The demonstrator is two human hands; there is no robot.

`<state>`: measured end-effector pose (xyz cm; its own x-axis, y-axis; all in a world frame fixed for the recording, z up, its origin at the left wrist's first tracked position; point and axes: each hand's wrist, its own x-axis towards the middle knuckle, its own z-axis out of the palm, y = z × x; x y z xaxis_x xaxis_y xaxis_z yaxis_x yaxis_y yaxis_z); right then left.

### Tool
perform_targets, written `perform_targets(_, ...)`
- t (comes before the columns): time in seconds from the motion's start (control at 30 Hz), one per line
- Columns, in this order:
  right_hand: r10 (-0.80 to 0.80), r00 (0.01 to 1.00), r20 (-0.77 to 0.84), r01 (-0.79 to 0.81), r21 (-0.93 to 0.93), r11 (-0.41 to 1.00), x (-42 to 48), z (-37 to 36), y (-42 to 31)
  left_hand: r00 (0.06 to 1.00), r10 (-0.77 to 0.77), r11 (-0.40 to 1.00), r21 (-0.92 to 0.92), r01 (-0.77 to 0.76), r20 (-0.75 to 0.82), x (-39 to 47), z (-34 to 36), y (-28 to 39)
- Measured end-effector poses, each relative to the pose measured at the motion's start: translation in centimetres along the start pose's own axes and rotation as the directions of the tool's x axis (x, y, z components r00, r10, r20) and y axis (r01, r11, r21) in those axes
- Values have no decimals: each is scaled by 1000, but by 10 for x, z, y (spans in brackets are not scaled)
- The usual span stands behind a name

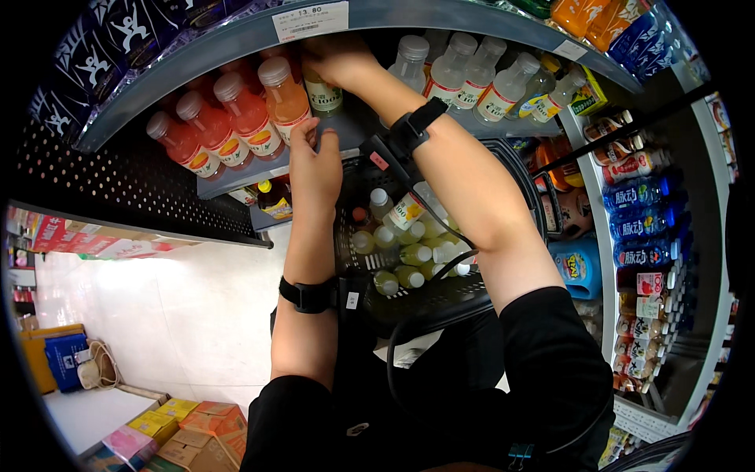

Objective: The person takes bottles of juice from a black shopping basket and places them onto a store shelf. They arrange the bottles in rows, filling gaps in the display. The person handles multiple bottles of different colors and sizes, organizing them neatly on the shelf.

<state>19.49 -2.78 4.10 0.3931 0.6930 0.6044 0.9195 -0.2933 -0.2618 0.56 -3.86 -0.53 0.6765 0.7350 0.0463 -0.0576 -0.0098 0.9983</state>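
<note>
My right hand reaches into a shelf bay, its fingers in shadow around the upper part of a pale yellow-green drink bottle. The hand hides that bottle's cap. My left hand is raised at the shelf's front edge, fingertips overlapping the lower label of an orange drink bottle; whether they touch it is unclear. Its thumb stands apart from the curled fingers, and nothing shows between them. Beneath my arms is a black plastic shopping basket with several bottles in it, mostly yellow-green, some upright and others lying.
Pink-red bottles stand left of my hands, and clear-looking bottles stand to the right. A grey shelf edge with price tags crosses above. Black perforated panel borders the left. Side shelves hold drinks; cartons sit lower left.
</note>
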Motion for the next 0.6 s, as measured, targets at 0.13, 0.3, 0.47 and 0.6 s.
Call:
perform_targets(0.13, -151, 960, -235, 136, -77, 988, 1, 14, 19, 999, -35, 999, -6, 36, 11, 2, 4, 8)
perform_targets(0.3, 72, 997, 4, -72, -16, 997, -12, 3, 3, 996, -85, 992, -89, 85, 0, 1, 0, 14)
perform_targets(0.47, 213, 953, 218, -287, 408, 867, -119, -75, -49, 996, -50, 978, -207, 35, -70, 6, -15, 8)
perform_targets(0.6, 56, 529, 847, -319, 138, 938, -262, -61, -48, 998, -48, 957, -287, 38, -27, 6, -6, 13)
